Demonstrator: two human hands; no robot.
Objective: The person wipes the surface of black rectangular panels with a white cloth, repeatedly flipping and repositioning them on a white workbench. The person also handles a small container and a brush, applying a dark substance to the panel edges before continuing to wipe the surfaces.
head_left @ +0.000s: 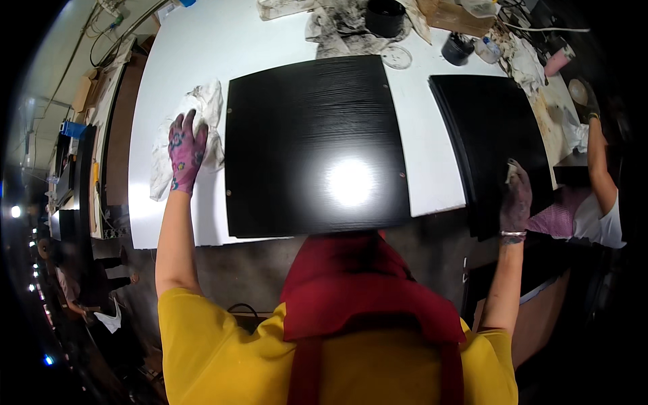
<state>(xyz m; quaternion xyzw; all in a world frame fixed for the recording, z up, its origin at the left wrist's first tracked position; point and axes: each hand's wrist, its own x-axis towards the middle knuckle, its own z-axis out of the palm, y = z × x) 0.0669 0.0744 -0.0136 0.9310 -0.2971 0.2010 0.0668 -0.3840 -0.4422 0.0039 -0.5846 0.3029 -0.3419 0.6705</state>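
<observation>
My left hand (187, 152), in a pink patterned glove, lies palm down on a crumpled white cloth (213, 111), its fingers stretched out and slightly apart. Just right of it a glossy black panel (297, 142) lies flat on the white table, with small round marks along its side edges and a bright light reflection near its front. Over a stack of black panels (489, 115) on the right is my right hand (516, 199), in a stained glove. Its fingers are closed, with something small and pale at the fingertips that I cannot make out.
Along the back of the white table (432, 175) are a black tub (385, 18), stained rags (334, 34), a smaller dark pot (457, 49) and a clear bottle (487, 50). Another person's arm (601, 162) reaches in at the right. A second workbench stands at left.
</observation>
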